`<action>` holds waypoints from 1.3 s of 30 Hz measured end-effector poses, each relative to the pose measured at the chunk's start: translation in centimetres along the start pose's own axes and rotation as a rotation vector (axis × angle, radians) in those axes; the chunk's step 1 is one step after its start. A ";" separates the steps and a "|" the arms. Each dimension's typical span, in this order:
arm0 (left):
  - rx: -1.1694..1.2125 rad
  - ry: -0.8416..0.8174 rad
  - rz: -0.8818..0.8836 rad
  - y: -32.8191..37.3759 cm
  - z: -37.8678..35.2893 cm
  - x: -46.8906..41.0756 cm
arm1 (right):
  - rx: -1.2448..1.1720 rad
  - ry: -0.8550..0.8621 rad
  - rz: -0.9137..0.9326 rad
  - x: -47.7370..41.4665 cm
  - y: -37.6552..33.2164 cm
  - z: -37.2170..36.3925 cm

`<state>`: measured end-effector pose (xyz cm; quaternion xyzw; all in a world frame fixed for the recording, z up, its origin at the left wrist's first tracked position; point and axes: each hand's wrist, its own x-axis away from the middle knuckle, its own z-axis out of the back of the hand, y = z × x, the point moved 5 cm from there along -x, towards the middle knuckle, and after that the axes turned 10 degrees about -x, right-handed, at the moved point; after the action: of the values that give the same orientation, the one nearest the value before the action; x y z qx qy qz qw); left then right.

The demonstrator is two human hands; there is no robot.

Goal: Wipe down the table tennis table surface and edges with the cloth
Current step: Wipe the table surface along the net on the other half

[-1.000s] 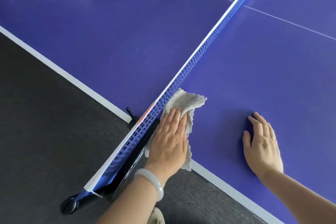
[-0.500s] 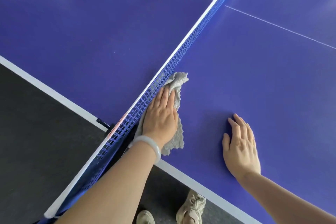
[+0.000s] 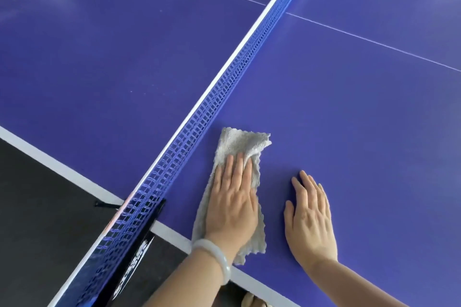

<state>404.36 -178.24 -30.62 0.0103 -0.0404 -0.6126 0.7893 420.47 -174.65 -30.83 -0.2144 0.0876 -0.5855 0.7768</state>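
Left hand (image 3: 232, 207) flat on grey cloth (image 3: 239, 142), fingers together, net (image 3: 199, 117) at its 10 o'clock, right hand (image 3: 309, 217) at 3 o'clock, fingers slightly spread on table (image 3: 349, 119), possibly a shoe (image 3: 252, 301) at 6 o'clock

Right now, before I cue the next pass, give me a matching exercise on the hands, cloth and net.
Things: 1 cloth; 2 left hand; 3 right hand; 4 net.
States: A flat on the bare tabletop; B grey, under a palm; C pressing the cloth; D blue mesh, white top band.
Pairs: 1-B, 2-C, 3-A, 4-D.
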 end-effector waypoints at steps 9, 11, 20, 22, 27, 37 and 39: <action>-0.027 0.032 0.031 3.0 0.3 -12.1 | -0.004 0.059 0.046 -0.3 -0.2 0.5; 0.028 0.019 -0.011 3.1 0.4 -11.3 | -0.010 0.074 0.053 -0.3 -0.4 0.8; 0.134 0.157 0.124 -5.8 2.8 -8.1 | -0.147 0.075 0.018 -0.1 0.1 0.8; 0.077 0.088 0.107 -6.8 1.5 -7.4 | -0.218 0.050 -0.001 0.0 0.3 0.7; 0.105 0.107 0.074 -6.8 0.3 -7.1 | -0.405 0.116 -0.027 -0.9 -0.2 2.2; 0.084 0.101 0.130 -7.1 0.1 -7.3 | -0.109 0.039 0.113 -14.0 -10.6 -3.2; 0.095 0.096 0.134 -7.1 0.2 -7.3 | -0.059 0.014 0.298 -14.1 -10.8 -3.6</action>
<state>395.69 -172.98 -31.25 0.0740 -0.0321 -0.5549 0.8280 405.43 -164.57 -30.97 -0.2177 0.1412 -0.4625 0.8478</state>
